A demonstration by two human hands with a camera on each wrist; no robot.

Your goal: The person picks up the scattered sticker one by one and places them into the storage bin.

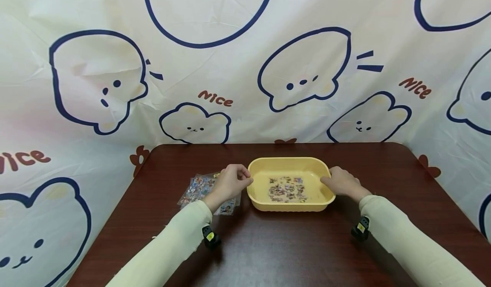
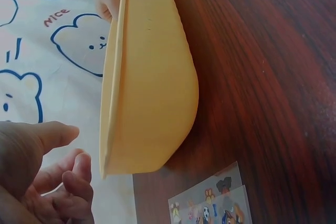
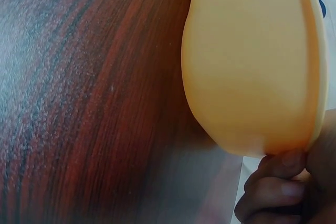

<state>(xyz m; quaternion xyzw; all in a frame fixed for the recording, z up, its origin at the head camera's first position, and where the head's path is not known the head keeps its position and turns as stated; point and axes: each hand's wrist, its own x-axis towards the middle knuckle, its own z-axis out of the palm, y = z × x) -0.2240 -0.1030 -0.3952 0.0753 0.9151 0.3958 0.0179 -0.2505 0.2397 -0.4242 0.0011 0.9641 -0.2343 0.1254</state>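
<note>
The tub (image 2: pixel 155 77) is smooth yellow plastic, more satin than shiny. Inside it, the little printed pieces (image 1: pixel 287 190) look pretty matt, though they're too small to say what they're made of. Left of the tub there are packets (image 1: pixel 197 189) in clear, glossy plastic film. Bench (image 1: pixel 268 253) under the tub is dark, streaky wood grain with a polished sheen. Behind the tub, the backdrop (image 1: pixel 245 74) looks like thin, creased sheeting, slightly shiny.
</note>
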